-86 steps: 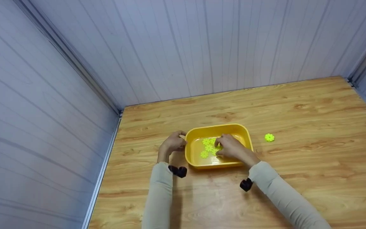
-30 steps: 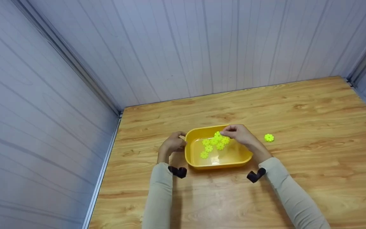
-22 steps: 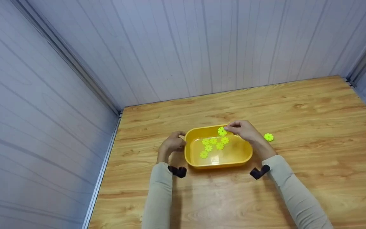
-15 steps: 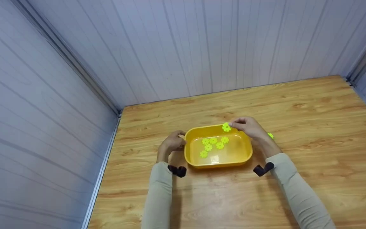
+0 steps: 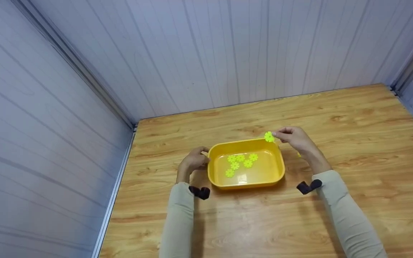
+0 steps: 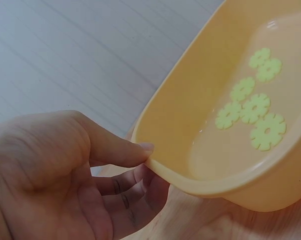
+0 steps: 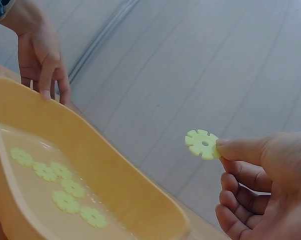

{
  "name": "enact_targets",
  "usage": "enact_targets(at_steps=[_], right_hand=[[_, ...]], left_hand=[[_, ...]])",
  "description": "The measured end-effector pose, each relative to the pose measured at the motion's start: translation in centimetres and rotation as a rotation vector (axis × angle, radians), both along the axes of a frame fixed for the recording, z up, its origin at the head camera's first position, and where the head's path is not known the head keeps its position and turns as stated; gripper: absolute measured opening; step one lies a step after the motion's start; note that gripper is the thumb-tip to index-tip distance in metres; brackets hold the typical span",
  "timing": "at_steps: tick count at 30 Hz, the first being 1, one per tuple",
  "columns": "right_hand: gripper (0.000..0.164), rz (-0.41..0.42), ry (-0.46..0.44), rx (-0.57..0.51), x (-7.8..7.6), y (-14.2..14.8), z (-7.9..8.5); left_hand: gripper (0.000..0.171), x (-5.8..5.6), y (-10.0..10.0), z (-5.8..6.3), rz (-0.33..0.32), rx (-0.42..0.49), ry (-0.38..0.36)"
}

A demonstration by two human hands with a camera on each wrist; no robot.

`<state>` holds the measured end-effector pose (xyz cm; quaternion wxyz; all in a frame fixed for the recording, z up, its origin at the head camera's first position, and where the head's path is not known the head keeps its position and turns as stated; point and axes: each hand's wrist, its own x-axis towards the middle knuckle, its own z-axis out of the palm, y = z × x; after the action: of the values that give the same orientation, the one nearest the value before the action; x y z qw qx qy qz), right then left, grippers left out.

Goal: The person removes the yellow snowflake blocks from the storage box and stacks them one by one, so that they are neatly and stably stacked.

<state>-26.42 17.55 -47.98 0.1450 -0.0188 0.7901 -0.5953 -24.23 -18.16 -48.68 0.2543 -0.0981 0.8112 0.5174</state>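
Observation:
My left hand (image 5: pixel 195 160) grips the left end of a yellow plastic basin (image 5: pixel 215 179), thumb on the rim and fingers beneath it, as the left wrist view shows. Between thumb and forefinger, my right hand (image 5: pixel 298 140) pinches a yellow-green notched interlocking disc (image 7: pixel 202 144) by its edge. In the head view this disc appears over the basin's back right corner; the right wrist view shows it in the air, apart from the rim. Several more interlocking discs (image 5: pixel 240 158) lie flat on the basin floor, some touching or overlapping.
The basin stands on a wood-grain table (image 5: pixel 249 222). Another yellow-green disc (image 5: pixel 299 154) lies on the table right of the basin, mostly hidden by my right hand. Pale panel walls (image 5: pixel 206 53) rise behind the table and at both sides.
My right hand, which was reaching into the basin, has taken a disc and lifted it up, back and to the right. It now covers most of the loose disc. The left hand has stayed put.

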Motion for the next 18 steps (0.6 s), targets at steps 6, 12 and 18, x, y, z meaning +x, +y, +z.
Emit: enact_targets(at_steps=[6,12,18], right_hand=[[0.046,-0.034,-0.007,0.015,0.1,2.0,-0.4],[0.057,-0.049,-0.045,0.063,0.1,3.9,-1.3],[0.06,-0.07,-0.051,0.085,0.4,5.6,-1.8]], left_hand=[[0.04,-0.1,0.0,-0.1,0.002,-0.006,-0.005],[0.04,0.1,-0.1,-0.1,-0.012,0.009,0.006],[0.04,0.1,-0.1,-0.1,-0.023,0.011,0.011]])
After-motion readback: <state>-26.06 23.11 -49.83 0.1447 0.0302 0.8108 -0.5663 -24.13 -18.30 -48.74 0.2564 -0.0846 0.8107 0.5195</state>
